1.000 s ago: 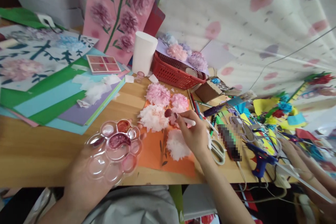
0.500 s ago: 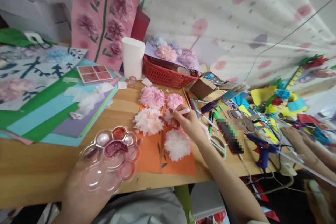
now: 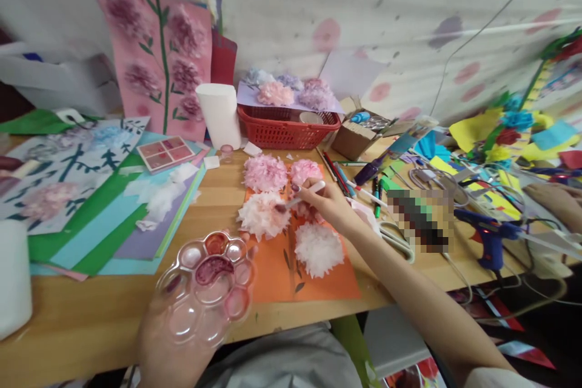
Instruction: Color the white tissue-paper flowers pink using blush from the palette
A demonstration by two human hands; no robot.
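My left hand (image 3: 159,345) is closed on a clear plastic paint palette (image 3: 211,294), shaped like a flower, with red, pink and dark purple-red colour in some wells. Between the fingers of my right hand (image 3: 330,203) is a small brush (image 3: 304,195) with a white handle and dark bristles. Its tip meets the right side of a white tissue paper flower (image 3: 260,218) tinged with pink. That flower sits on orange paper (image 3: 270,282) along with two pink flowers (image 3: 265,172) behind and a white flower (image 3: 319,248) in front. Another pinkish bloom is partly covered by my right hand.
Behind stand a red basket (image 3: 286,133), a white cup-like container (image 3: 220,115) and a small cardboard box (image 3: 354,136). Coloured papers (image 3: 97,224) lie left. Right are scissors (image 3: 395,239), pens, cables and a blue glue gun (image 3: 488,242). Another person's hand (image 3: 555,200) rests far right.
The view has shifted, and a white object has come in at the left edge. The brush tip now overlaps the pink-tinged flower's right side a little more. Both hands keep their holds.
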